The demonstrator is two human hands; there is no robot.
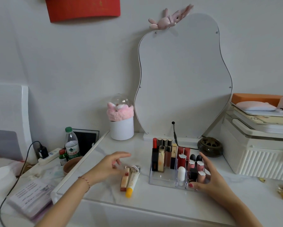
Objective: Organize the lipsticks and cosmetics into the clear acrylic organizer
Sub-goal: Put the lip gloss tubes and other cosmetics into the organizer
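Observation:
The clear acrylic organizer [160,178] stands on the white marble tabletop, holding several lipsticks upright in its back and right compartments and a white tube [181,174] in front. My right hand [209,177] curves around its right front corner, fingers spread, holding nothing. To the organizer's left lie a peach lip gloss [124,179], a white tube with a yellow cap [132,184] and a small silver item [135,168]. My left hand [109,166] hovers just left of these, fingers apart and empty.
A wavy mirror [183,76] stands behind the organizer, with a white pot holding a pink headband [121,122] to its left and a dark round burner [209,146] to its right. A ribbed white box [258,154] sits far right. Bottles and a power strip [49,155] are on the lower left shelf.

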